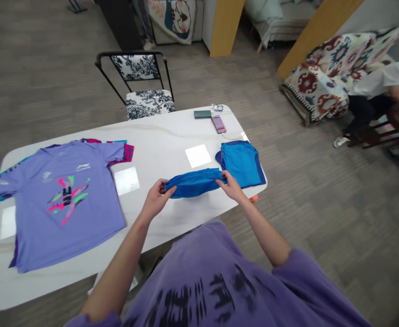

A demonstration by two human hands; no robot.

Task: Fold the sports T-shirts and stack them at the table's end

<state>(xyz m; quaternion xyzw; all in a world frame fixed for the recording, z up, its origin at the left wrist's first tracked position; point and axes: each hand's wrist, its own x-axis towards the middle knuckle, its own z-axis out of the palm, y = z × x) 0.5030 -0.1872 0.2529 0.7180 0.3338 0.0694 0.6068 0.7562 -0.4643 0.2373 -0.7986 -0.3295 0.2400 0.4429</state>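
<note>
Containers: one dark green case [202, 114], at the far side of the worktop [165, 136]; its contents we cannot tell.

Garment in hand: one folded blue garment [194, 184], held over the near side of the worktop, between the spread shirts and the folded pile. Our left hand [159, 193] has a narrow grip, thumb and fingers pinching the garment's left end; our right hand [231, 185] pinches its right end in the same way.

Garments laid down: one lilac shirt [72, 204], spread flat, print upward, over the worktop's left part; beneath it, pink-red and teal edges of further shirts, whose number we cannot count. One folded pile [242, 163] at the right end, bright blue above, dark blue showing at its borders.

Small articles: one pinkish phone [219, 124], blurred, just beside the case; one small packet [217, 107] near both.

Surface: white, round-cornered, with three larger bright rectangular patches.

Room: one black-framed chair [148, 84], its seat and back patterned, at the worktop's far side; grey wood-look floor [315, 200]; two wood-coloured posts; one bed [281, 22] at the back; one sofa [308, 86] under a patterned cover, where we record one seated person [373, 84] in a white top and dark trousers.
</note>
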